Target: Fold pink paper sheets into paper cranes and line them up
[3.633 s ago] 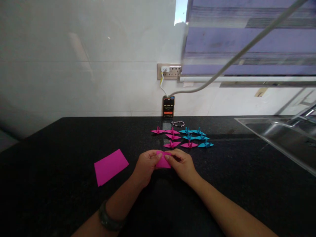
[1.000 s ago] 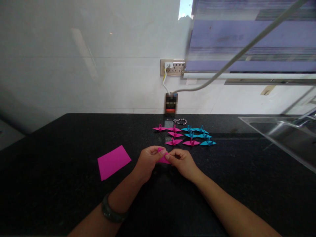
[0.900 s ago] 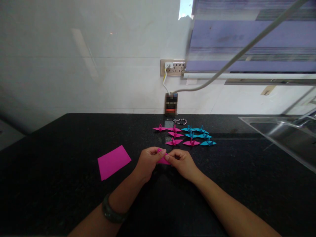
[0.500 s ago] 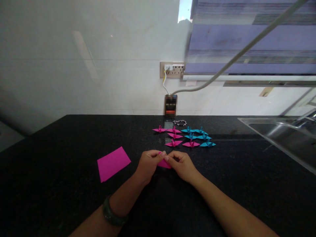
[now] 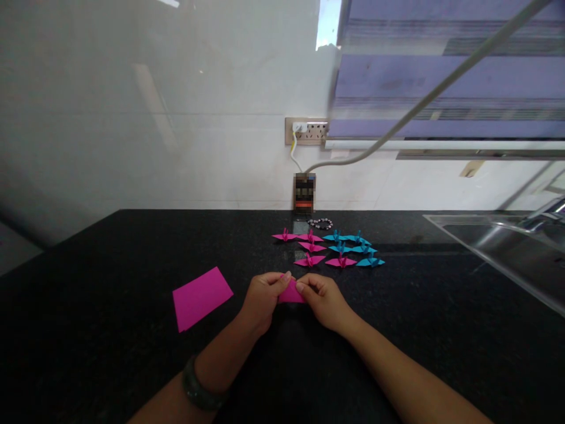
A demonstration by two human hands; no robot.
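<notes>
Between my two hands is a small folded piece of pink paper (image 5: 291, 293), held just above the dark counter. My left hand (image 5: 263, 300) pinches its left side, thumb on top. At its right edge, the thumb and fingers of my right hand (image 5: 325, 299) are closed on it. Fingers cover the paper's upper part. Just beyond my hands sit several folded paper cranes, pink ones (image 5: 309, 260) on the left and blue ones (image 5: 371, 262) on the right. Left of my left hand lies a small stack of pink paper sheets (image 5: 202, 297).
A phone-like device (image 5: 304, 193), its screen blurred out, leans against the wall with a cable (image 5: 371, 150) rising from it. A beaded bracelet (image 5: 321, 224) lies before it. The wall socket (image 5: 306, 131) is above. A metal sink (image 5: 498, 241) is set into the counter (image 5: 110, 253) at right.
My thumbs have moved slightly apart on the pink paper, so more of its face shows. The view has tilted up a little; the cranes and the stack lie as before.
</notes>
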